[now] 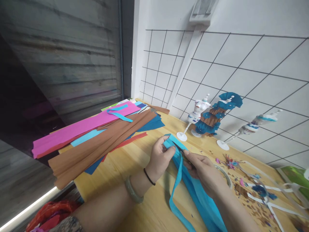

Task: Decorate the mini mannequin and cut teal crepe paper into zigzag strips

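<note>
My left hand (pixel 162 158) pinches the far end of a long blue crepe paper strip (pixel 195 196) over the wooden table. In my right hand (pixel 199 166) is a pair of scissors (pixel 180 148), its dark blades lying on the paper close to my left fingers. The handles are mostly hidden by my right fingers. A narrow cut band (pixel 177 187) of the same blue paper hangs from near the blades and curls down toward me. The wider part of the paper runs beneath my right hand to the bottom edge of the view.
Brown crepe paper (pixel 103 145) and a pink sheet (pixel 89 125) lie stacked at the left. Small white dress forms (pixel 199 111) stand along the wall, one dressed in a blue and brown paper dress (pixel 214 117). Paper scraps (pixel 251 196) and a tape roll (pixel 227 175) are at the right.
</note>
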The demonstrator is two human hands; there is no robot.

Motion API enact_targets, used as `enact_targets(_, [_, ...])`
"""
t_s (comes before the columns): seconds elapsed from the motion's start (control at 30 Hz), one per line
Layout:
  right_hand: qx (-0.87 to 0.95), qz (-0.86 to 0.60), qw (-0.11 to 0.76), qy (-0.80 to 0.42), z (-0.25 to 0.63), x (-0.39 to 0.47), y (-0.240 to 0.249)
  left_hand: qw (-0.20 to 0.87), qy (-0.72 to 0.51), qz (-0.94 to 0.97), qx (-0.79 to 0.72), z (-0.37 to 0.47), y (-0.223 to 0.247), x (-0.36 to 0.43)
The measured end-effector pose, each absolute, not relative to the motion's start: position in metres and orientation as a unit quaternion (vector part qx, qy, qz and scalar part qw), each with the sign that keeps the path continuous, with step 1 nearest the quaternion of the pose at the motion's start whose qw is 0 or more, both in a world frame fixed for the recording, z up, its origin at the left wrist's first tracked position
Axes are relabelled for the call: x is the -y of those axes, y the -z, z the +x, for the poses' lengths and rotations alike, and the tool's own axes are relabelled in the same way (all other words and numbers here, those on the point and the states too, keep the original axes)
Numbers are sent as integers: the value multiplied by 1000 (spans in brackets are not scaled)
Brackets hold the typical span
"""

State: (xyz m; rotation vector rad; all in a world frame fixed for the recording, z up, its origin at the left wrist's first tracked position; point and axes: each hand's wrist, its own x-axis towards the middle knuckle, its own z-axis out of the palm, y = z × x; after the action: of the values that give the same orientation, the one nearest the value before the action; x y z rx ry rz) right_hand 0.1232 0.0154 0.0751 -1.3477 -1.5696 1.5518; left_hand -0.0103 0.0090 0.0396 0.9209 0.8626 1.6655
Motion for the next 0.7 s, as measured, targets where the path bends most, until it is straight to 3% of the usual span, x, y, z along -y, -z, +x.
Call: enact_targets(0.7, [528, -496, 296, -622, 130, -9, -73, 443, -692, 432, -373, -21, -45, -14])
